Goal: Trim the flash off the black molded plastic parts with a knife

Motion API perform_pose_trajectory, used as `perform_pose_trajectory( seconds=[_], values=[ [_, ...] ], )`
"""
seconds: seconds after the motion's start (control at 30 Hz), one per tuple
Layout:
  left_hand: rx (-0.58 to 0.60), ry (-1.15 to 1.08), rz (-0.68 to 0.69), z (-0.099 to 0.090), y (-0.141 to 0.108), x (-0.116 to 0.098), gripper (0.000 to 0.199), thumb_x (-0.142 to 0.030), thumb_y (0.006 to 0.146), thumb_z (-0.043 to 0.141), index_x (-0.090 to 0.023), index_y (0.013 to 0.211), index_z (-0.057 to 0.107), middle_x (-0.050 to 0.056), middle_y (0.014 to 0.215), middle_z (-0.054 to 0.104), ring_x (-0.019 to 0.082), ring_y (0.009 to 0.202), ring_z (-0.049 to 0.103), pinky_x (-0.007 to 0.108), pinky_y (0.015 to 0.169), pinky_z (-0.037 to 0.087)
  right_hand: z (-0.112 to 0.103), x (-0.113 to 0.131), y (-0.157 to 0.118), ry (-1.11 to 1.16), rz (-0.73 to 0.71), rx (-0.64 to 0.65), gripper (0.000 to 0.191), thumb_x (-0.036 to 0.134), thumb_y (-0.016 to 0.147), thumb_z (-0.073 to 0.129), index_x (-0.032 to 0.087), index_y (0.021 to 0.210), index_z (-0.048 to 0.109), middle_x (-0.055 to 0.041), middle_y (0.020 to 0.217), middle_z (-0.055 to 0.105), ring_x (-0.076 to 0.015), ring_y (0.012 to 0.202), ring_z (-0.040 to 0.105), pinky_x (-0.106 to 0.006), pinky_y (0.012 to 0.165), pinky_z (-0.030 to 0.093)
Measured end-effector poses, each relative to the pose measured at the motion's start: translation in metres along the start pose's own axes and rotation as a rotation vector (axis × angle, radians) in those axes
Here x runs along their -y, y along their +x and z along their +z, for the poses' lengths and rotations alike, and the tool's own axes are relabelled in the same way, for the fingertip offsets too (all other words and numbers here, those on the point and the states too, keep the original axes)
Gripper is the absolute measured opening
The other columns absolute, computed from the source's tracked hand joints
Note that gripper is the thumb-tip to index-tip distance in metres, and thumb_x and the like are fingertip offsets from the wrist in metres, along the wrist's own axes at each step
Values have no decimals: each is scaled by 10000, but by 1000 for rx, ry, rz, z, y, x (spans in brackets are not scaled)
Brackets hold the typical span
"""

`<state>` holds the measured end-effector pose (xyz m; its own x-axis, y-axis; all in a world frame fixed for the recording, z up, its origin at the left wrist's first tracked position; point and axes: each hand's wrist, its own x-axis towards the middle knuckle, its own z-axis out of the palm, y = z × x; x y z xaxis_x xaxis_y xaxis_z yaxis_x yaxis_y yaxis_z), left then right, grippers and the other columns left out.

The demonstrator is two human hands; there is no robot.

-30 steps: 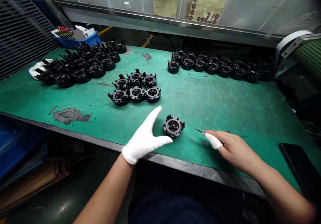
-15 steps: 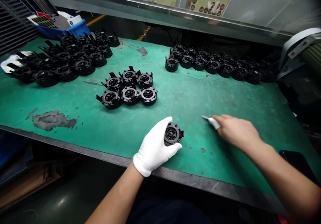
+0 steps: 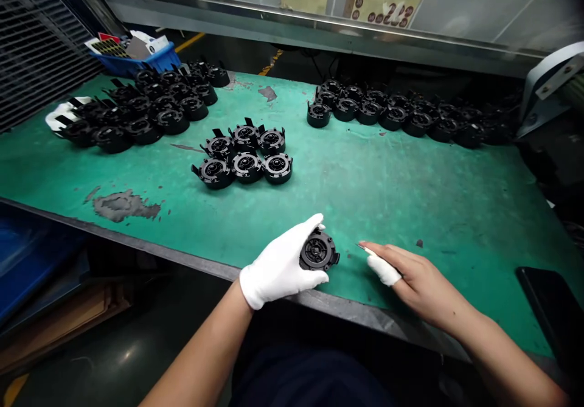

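My left hand [image 3: 285, 264], in a white glove, is wrapped round a round black part [image 3: 318, 250] near the table's front edge. The part's ribbed face points up and a small tab sticks out on its right. To the right, my right hand [image 3: 406, 270] is bare except for a white cover on the thumb. It pinches a small thin tool [image 3: 362, 246] whose tip points at the black part without touching it. Several similar black parts [image 3: 247, 165] stand grouped beyond my left hand.
More black parts stand at the back left [image 3: 157, 106] and in rows at the back right [image 3: 395, 115]. A blue bin [image 3: 137, 63] is at the far left corner. A dark flat object [image 3: 545, 303] lies at the right on the green table [image 3: 365, 182].
My right hand has come left and nearer with the thin tool, closer to the black part. My left hand still grips the part. The whole view has shifted slightly.
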<state>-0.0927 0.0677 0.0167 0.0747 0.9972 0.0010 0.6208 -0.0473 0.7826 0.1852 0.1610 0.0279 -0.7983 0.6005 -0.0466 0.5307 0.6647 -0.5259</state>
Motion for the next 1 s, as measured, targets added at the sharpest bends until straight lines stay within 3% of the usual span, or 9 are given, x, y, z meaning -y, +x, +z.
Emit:
perform_pose_trajectory(
  seconds=[0.13,0.23,0.33,0.4,0.53,0.7,0.8,1.0],
  values=[
    [-23,23,6,10,-1,-2,1019,-346,669,859,-292,1512,289,73,1476,509,298,1367,501,465,1175,415,11,2,-16,61,93,-48,405,247,998,410,245,1360,591,-80,1295,681,-232,1155,660,-377,949,567],
    [-238,87,-36,33,-10,-8,1039,-532,626,876,-224,1460,339,144,1451,506,333,1368,489,501,1175,401,21,13,-24,149,132,-71,407,262,1011,394,241,1378,568,-83,1355,641,-230,1233,608,-401,1025,518],
    [-420,127,-105,55,-27,-20,1138,-652,580,851,-185,1453,289,203,1440,468,373,1373,467,544,1157,404,27,26,-32,185,165,-42,418,259,1016,377,268,1398,547,-74,1325,648,-222,1206,615,-391,1000,527],
    [-427,120,-147,61,-40,-28,1087,-597,614,860,-197,1441,278,206,1451,441,377,1368,469,556,1136,425,28,34,-38,189,167,-1,429,234,1007,374,285,1397,545,-69,1243,676,-211,1118,651,-365,934,552],
    [-415,68,-153,59,-53,-35,804,-456,660,860,-230,1279,400,178,1464,422,359,1356,486,555,1112,453,29,44,-46,161,138,72,454,193,984,375,271,1402,532,-60,1047,690,-192,917,681,-315,793,568],
    [-316,2,-119,58,-46,-30,998,-529,672,845,-222,1446,295,185,1542,360,368,1408,429,562,1147,425,32,52,-48,-12,160,107,542,131,909,415,264,1427,503,-68,1074,677,-220,875,690,-346,742,564],
    [-273,-20,-95,61,-42,-26,993,-576,695,820,-244,1482,312,142,1503,457,344,1369,489,527,1147,449,35,57,-50,-114,189,115,565,129,886,414,269,1426,498,-64,1082,678,-233,826,700,-362,683,559],
    [-396,10,-68,76,-47,-27,915,-579,700,816,-250,1448,404,112,1414,560,327,1296,564,503,1117,491,41,65,-58,-231,230,71,540,147,898,401,241,1422,485,-60,1045,671,-249,786,701,-379,624,537]
  ],
)
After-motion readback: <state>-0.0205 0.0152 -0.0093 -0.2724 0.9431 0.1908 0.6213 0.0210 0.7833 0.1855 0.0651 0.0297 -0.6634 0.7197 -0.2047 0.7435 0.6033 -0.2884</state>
